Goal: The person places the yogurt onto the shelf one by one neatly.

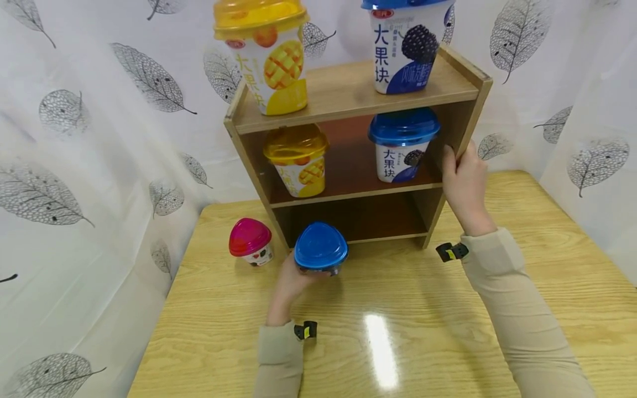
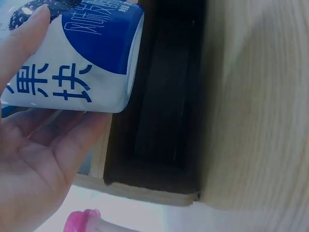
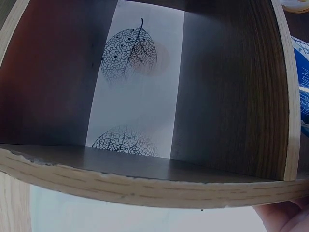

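In the head view my left hand [image 1: 290, 283] holds a blue-lidded yogurt cup [image 1: 320, 247] just in front of the shelf's bottom compartment. The left wrist view shows the thumb over the front of this yogurt cup [image 2: 91, 53] and the fingers beneath it. My right hand [image 1: 466, 185] grips the right side panel of the small wooden shelf [image 1: 343, 88] at middle-compartment height. Only a bit of that hand [image 3: 285, 217] shows in the right wrist view, by the panel's edge. The bottom compartment [image 2: 161, 87] is dark inside.
A yellow-lidded cup [image 1: 271, 61] and a blue-lidded one [image 1: 408, 47] stand on the shelf's top. Below, the middle compartment holds another yellow cup [image 1: 301, 166] and blue cup [image 1: 403, 146]. A pink-lidded cup [image 1: 250, 240] stands on the wooden table [image 1: 209, 320], left of the shelf.
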Demonstrator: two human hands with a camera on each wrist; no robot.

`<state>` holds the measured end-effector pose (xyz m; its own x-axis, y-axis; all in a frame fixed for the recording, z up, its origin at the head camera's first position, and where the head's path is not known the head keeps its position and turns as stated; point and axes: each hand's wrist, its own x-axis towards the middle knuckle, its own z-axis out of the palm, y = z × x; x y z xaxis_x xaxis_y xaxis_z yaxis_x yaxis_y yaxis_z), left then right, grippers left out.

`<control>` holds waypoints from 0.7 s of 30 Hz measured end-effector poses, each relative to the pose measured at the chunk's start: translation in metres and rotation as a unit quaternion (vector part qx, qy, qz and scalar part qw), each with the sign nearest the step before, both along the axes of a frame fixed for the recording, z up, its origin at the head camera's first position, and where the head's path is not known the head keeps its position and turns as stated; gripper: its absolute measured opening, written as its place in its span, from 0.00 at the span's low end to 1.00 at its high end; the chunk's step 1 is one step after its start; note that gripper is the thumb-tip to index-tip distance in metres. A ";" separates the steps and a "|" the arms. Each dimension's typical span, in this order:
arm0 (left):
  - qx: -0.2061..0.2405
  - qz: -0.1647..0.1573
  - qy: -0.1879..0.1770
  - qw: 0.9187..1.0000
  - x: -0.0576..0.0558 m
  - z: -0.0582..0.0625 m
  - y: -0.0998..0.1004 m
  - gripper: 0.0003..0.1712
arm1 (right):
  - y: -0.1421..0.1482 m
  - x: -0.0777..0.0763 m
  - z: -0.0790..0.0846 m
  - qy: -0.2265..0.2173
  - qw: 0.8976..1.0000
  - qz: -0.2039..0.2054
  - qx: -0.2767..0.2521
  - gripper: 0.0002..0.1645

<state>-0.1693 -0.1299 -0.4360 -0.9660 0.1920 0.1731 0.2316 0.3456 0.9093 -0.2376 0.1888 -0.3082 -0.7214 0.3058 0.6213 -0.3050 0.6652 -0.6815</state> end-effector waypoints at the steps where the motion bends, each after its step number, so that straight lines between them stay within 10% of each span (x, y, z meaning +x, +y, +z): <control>1: 0.005 -0.005 0.002 1.000 0.001 0.004 0.002 0.43 | 0.000 0.000 0.000 0.001 1.000 -0.001 0.000 0.23; 8: 0.050 -0.013 0.013 0.999 0.003 0.031 0.010 0.43 | 0.000 -0.001 0.002 0.005 1.000 0.003 -0.003 0.22; 21: 0.099 0.067 0.046 0.992 -0.010 0.033 0.015 0.41 | 0.000 0.002 0.001 -0.006 1.000 0.006 -0.006 0.23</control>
<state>-0.1790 -0.1149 -0.4027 -0.9587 0.0162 0.2839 0.2815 0.1957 0.9394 -0.2361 0.1892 -0.3076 -0.7319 0.3040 0.6098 -0.3052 0.6539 -0.6923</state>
